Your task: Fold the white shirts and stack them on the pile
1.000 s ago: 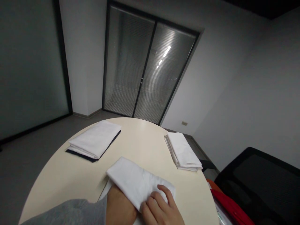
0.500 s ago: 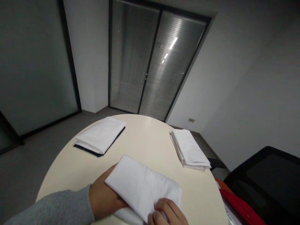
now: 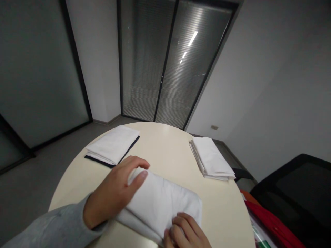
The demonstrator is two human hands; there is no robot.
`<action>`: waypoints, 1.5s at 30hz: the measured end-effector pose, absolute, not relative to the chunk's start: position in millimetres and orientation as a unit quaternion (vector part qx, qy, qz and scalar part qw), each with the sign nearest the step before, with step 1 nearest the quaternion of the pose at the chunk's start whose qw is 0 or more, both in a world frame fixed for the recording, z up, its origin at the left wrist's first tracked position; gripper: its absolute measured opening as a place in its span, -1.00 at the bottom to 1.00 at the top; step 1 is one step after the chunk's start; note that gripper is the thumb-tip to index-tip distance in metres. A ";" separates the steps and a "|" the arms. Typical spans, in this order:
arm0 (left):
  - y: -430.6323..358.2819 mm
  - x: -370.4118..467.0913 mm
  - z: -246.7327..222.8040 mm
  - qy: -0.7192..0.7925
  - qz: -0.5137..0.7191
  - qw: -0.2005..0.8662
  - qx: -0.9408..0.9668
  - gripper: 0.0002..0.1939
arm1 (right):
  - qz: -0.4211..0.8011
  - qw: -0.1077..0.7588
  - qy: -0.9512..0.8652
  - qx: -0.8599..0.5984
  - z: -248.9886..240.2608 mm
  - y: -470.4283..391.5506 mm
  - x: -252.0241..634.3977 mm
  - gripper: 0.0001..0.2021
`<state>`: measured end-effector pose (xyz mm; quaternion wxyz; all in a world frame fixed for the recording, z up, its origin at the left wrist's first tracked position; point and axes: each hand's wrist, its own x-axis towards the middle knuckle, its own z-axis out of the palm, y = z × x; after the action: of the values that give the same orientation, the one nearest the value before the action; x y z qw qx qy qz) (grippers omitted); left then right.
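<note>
A folded white cloth lies on the round table close to me, its near left layers slightly apart. My left hand hovers at its far left corner, thumb and fingers apart in a C shape. Whether those fingertips touch the fabric is hard to see. At the near right edge, my right hand has its curled fingers closed on the cloth. The bottom of the frame cuts off part of that hand.
Back left on the table is a folded white cloth over a dark one. A stack of folded white cloths sits at the right. Beyond the right edge stand a black chair and red item.
My left hand has come out from beneath the cloth's left side and risen over its far left corner, fingers opened. My right hand stays at the near right edge. The view has tipped slightly.
</note>
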<state>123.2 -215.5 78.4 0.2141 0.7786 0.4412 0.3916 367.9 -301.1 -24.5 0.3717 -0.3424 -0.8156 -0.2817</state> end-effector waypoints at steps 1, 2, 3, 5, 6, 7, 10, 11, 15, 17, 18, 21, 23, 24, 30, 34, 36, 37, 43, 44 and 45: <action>-218.6 134.3 78.2 0.408 0.351 0.185 0.822 -0.68 | -0.288 0.366 -0.823 -0.327 -20.5 -300.9 368.1 -0.74; -221.2 145.3 75.8 0.376 0.308 0.164 0.858 -0.61 | -0.291 0.356 -0.831 -0.312 -17.3 -300.9 368.9 -0.75; -223.2 155.2 71.4 0.350 0.263 0.149 0.886 -0.49 | -0.292 0.344 -0.840 -0.301 -15.0 -301.4 370.5 -0.76; -225.9 168.3 58.4 0.315 0.178 0.135 0.923 -0.22 | -0.289 0.333 -0.850 -0.289 -12.0 -303.5 375.3 -0.77; -226.8 170.8 51.0 0.299 0.145 0.132 0.934 -0.11 | -0.285 0.333 -0.850 -0.292 -11.0 -305.1 378.5 -0.78; -227.4 170.5 43.5 0.282 0.119 0.132 0.943 -0.02 | -0.280 0.332 -0.848 -0.303 -10.0 -307.0 382.2 -0.79; -227.7 159.5 24.7 0.255 0.092 0.125 0.955 0.13 | -0.253 0.306 -0.846 -0.356 -5.1 -313.0 394.5 -0.80; -227.4 155.2 20.2 0.254 0.092 0.117 0.956 0.14 | -0.245 0.292 -0.847 -0.371 -3.0 -314.7 398.8 -0.78; -223.5 149.0 10.6 0.274 0.086 0.079 0.955 0.10 | -0.226 0.259 -0.840 -0.420 3.7 -318.0 413.9 -0.66; -220.2 151.4 7.6 0.294 0.080 0.054 0.951 0.07 | -0.216 0.250 -0.834 -0.443 4.0 -317.7 420.0 -0.63; -218.4 152.8 5.8 0.302 0.078 0.039 0.949 0.02 | -0.210 0.246 -0.830 -0.454 3.3 -317.4 422.6 -0.62; -214.5 154.8 -1.7 0.315 0.087 -0.006 0.945 -0.26 | -0.192 0.226 -0.827 -0.477 -2.4 -316.8 428.1 -0.57; -215.1 154.6 -7.1 0.313 0.100 -0.032 0.944 -0.39 | -0.181 0.206 -0.831 -0.485 -7.3 -317.3 429.4 -0.56; -216.3 154.7 -9.2 0.313 0.107 -0.045 0.943 -0.41 | -0.176 0.201 -0.832 -0.487 -9.3 -317.9 429.4 -0.55; -228.9 162.2 -12.6 0.335 0.116 -0.115 0.928 -0.39 | -0.135 0.195 -0.830 -0.504 9.7 -323.4 426.0 -0.51; -234.2 169.8 -14.4 0.345 0.118 -0.141 0.920 -0.41 | -0.092 0.140 -0.853 -0.494 49.7 -312.8 409.5 -0.47; -235.8 172.5 -16.1 0.352 0.126 -0.155 0.915 -0.45 | -0.084 0.138 -0.858 -0.487 62.2 -293.9 393.4 -0.44; -236.3 173.6 -16.9 0.354 0.129 -0.160 0.913 -0.47 | -0.081 0.140 -0.856 -0.491 64.4 -280.9 384.3 -0.44; -235.0 176.9 -22.9 0.366 0.125 -0.154 0.909 -0.57 | -0.001 0.091 -0.852 -0.515 35.4 -200.0 350.6 -0.50; -235.1 176.8 -23.9 0.369 0.127 -0.149 0.909 -0.57 | 0.015 0.085 -0.854 -0.513 28.5 -193.9 350.1 -0.51; -235.6 176.4 -24.0 0.370 0.130 -0.142 0.909 -0.57 | 0.026 0.086 -0.855 -0.510 22.3 -190.6 350.6 -0.51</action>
<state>176.4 -235.6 -24.0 -0.1417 0.9089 0.3699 0.1302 350.6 -190.6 22.3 0.0861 -0.5105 -0.8552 0.0257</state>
